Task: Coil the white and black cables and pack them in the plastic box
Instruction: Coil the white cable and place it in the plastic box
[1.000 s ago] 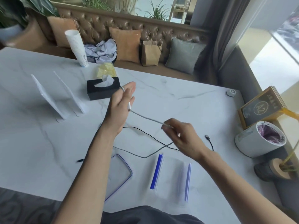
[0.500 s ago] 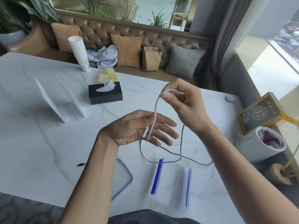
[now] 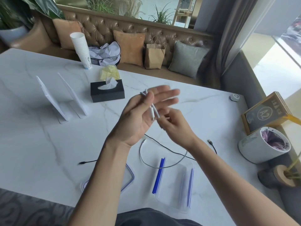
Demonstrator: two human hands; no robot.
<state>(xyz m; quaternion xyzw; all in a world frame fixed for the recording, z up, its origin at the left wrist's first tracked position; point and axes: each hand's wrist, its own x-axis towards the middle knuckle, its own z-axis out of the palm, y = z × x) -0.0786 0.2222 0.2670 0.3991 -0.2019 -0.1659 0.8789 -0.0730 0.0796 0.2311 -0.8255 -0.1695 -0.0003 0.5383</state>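
My left hand [image 3: 143,115] is raised palm up over the table, fingers spread, with the white cable [image 3: 154,111] looped over it and pinned by the thumb. My right hand [image 3: 174,126] pinches the same cable just below the left palm. The rest of the white cable hangs down and curves across the table [image 3: 162,167]. The black cable [image 3: 169,150] lies loose on the marble, one plug at the left [image 3: 81,163], the other at the right [image 3: 210,141]. The clear plastic box [image 3: 174,181] with blue clips sits near me, its lid [image 3: 130,173] to its left.
A black tissue box [image 3: 107,93] and two white stands [image 3: 61,98] are on the left half of the table [image 3: 32,136]. A stack of paper cups [image 3: 81,49] stands at the back. A white bin [image 3: 263,145] and a framed sign [image 3: 267,113] sit at the right.
My right hand came down from above the left palm to just under it, drawing another turn of white cable around my left hand. The left hand rose and opened wider.
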